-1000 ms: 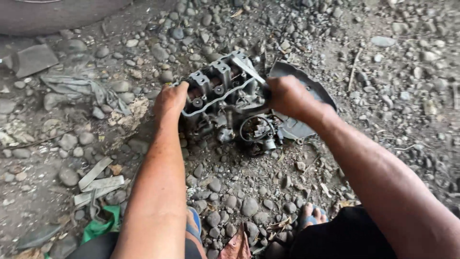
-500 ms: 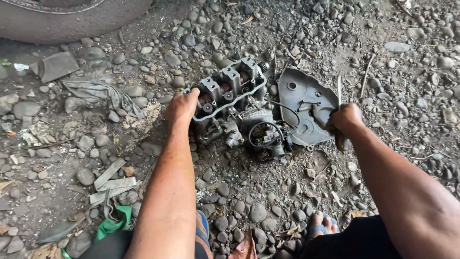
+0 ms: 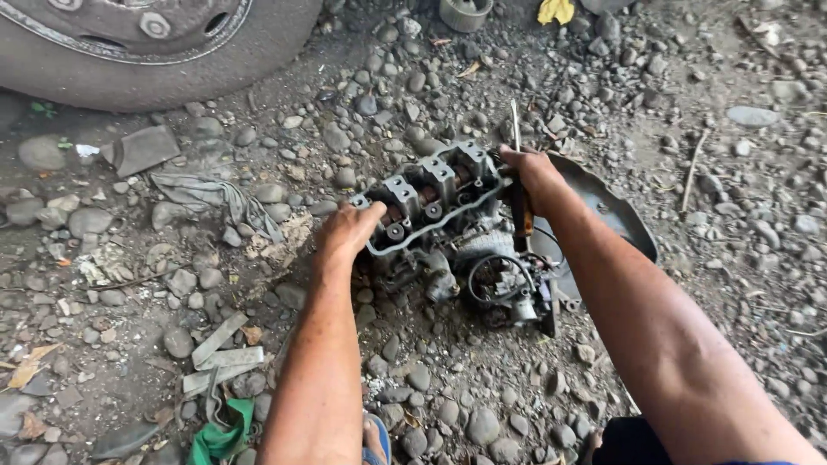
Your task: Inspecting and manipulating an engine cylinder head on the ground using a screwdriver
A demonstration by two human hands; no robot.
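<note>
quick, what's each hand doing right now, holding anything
Left hand: closed on the edge of the engine part.
Right hand: closed around a screwdriver at the part's far end.

free: gravel [image 3: 732, 258] right | blocked: tyre [image 3: 129, 60] upper-left, likely

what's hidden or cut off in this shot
- Head view: the screwdriver, mid-shaft and handle end covered by the right hand.
- The cylinder head, near corner covered by the left hand.
- The tyre, cut by the top edge.
- The dark metal cover, partly behind the right forearm.
</note>
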